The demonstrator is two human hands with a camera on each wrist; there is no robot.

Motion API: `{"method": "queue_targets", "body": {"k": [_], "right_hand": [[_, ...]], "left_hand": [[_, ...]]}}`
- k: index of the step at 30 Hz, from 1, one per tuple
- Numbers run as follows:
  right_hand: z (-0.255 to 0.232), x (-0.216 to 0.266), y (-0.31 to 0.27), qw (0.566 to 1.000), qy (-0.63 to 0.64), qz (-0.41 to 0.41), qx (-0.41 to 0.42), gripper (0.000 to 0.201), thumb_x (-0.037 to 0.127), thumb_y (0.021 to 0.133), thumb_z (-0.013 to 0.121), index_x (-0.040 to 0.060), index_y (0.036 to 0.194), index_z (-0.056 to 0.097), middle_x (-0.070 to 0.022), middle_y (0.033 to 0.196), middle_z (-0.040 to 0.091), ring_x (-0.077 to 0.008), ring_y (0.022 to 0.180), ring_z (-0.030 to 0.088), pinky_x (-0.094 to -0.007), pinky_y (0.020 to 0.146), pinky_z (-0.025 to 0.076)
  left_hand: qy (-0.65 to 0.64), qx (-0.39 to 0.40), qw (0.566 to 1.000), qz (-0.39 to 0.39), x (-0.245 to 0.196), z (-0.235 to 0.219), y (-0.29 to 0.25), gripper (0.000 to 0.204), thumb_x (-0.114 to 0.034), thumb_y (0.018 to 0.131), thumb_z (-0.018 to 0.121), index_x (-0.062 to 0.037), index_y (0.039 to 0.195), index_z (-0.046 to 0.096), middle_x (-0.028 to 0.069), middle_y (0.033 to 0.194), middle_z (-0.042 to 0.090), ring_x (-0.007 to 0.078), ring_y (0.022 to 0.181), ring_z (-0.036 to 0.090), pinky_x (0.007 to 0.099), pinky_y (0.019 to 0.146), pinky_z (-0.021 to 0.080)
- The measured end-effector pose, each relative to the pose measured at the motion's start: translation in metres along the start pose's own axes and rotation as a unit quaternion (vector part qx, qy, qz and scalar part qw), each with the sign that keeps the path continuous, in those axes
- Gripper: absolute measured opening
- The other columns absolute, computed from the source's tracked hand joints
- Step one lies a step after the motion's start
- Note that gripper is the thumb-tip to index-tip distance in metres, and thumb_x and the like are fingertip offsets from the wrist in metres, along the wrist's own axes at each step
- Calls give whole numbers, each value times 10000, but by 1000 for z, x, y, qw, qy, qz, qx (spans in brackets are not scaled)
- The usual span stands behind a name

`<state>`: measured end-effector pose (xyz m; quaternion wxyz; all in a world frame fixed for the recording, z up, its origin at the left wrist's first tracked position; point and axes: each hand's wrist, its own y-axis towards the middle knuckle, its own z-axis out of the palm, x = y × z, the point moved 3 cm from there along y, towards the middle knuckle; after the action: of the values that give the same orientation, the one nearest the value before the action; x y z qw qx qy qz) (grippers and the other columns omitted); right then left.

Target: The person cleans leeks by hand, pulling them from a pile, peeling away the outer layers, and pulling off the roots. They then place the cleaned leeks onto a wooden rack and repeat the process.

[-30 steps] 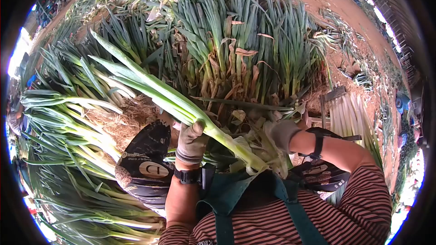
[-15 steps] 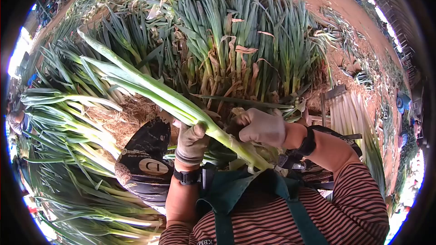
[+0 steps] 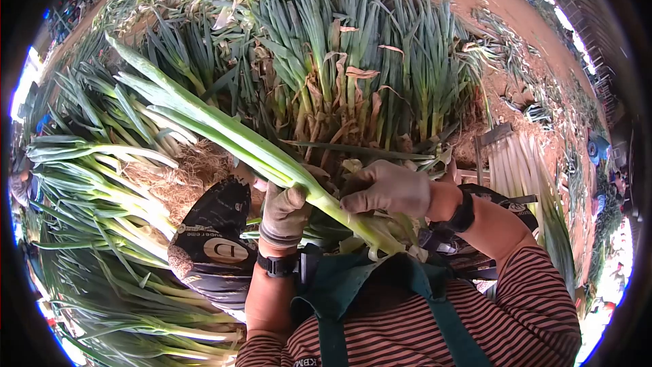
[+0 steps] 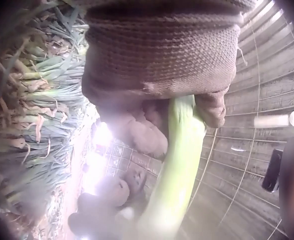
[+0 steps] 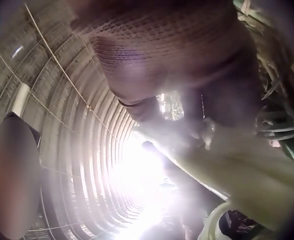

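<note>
In the head view a long green onion (image 3: 224,132) lies slantwise across the lap, its green leaves up to the left and its pale end down to the right. My gloved left hand (image 3: 284,214) grips it around the middle of the stalk, thumb on top. Lower on the stalk, my gloved right hand (image 3: 388,189) pinches at the outer layer with thumb and curled fingers. Pale loose skin hangs beside the lower end. The left wrist view shows the stalk (image 4: 179,165) coming out of the left fist; in the right wrist view the pale stalk (image 5: 237,175) passes under the right fingers.
Unpeeled green onions (image 3: 367,61) stand in a thick bunch ahead. More lie piled at the left (image 3: 102,197), beside tangled roots (image 3: 180,180). At the right, peeled white stalks (image 3: 516,170) lie in a row near a metal bracket (image 3: 494,134). Leaf scraps cover the ground beyond.
My right hand has come from the right, beside the loose skins, onto the lower stalk and now pinches there. The left hand keeps its grip; the leafy end has shifted slightly left.
</note>
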<state>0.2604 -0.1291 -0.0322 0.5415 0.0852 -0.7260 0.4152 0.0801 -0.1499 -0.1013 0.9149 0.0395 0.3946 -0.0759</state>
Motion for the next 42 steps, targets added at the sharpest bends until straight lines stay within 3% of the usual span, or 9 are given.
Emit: {"method": "queue_targets", "body": {"k": [8, 13, 16, 19, 23, 29, 33, 36, 42], "right_hand": [[-7, -43, -12, 984, -169, 49, 35, 259, 269, 850, 680, 12, 883, 691, -55, 781, 676, -146, 708, 611, -323, 696, 488], [-34, -131, -45, 728, -654, 205, -12, 180, 215, 815, 621, 48, 839, 683, -119, 874, 689, -321, 782, 669, -427, 717, 516], [-43, -84, -62, 658, -711, -17, -249, 195, 248, 845, 628, 67, 885, 688, -72, 920, 688, -269, 818, 677, -383, 726, 530], [-35, -32, -58, 854, -421, -191, -239, 242, 245, 805, 698, 71, 972, 708, -90, 948, 671, -246, 814, 676, -363, 710, 527], [1, 3, -42, 924, -270, -185, -199, 268, 216, 761, 760, 53, 969, 714, -106, 863, 680, -200, 772, 681, -306, 693, 523], [3, -9, -28, 939, -244, -115, -216, 208, 199, 763, 721, 22, 867, 691, -102, 721, 661, -222, 729, 675, -325, 659, 512], [2, -19, -44, 880, -378, -137, -253, 154, 178, 749, 671, 31, 788, 646, -118, 763, 651, -298, 704, 646, -380, 654, 509], [-19, -57, -70, 853, -440, -88, -267, 141, 177, 758, 644, 40, 793, 635, -133, 806, 639, -334, 720, 635, -407, 661, 508], [-46, -70, -102, 735, -599, 64, -310, 211, 224, 797, 655, 42, 901, 633, -162, 953, 634, -337, 790, 648, -426, 704, 522]], "left_hand": [[16, 5, 1000, -1, -3, 2, -3, 723, -479, 677, 801, 41, 1118, 561, 159, 905, 641, 256, 814, 637, 357, 738, 519], [65, -20, 998, 3, 1, 1, -2, 674, -514, 718, 761, 56, 1038, 600, 145, 879, 641, 240, 806, 635, 337, 742, 514], [115, -37, 992, 24, 7, -2, 1, 628, -523, 792, 707, 56, 1014, 610, 136, 870, 642, 228, 804, 633, 324, 745, 511], [197, -36, 978, 61, 5, 3, 5, 445, -419, 910, 630, 10, 1026, 622, 114, 881, 655, 226, 822, 632, 334, 758, 500], [602, -1, 747, 281, 1, 13, 6, 178, -177, 988, 521, -94, 950, 674, 58, 952, 678, 257, 875, 623, 352, 775, 481], [202, -69, 973, 81, 3, 11, 1, 169, -164, 950, 591, -9, 990, 646, 87, 933, 650, 197, 877, 607, 319, 776, 485], [264, -106, 953, 105, 8, 11, 2, 278, -234, 982, 551, 24, 960, 653, 92, 894, 623, 202, 836, 599, 303, 768, 484], [627, -50, 724, 283, 5, -4, 1, 294, -258, 958, 592, 33, 978, 626, 81, 884, 620, 189, 811, 602, 313, 744, 494], [223, -154, 961, 58, 15, 10, 6, 288, -252, 877, 695, 9, 983, 639, 44, 853, 634, 123, 753, 603, 258, 686, 494]]}}
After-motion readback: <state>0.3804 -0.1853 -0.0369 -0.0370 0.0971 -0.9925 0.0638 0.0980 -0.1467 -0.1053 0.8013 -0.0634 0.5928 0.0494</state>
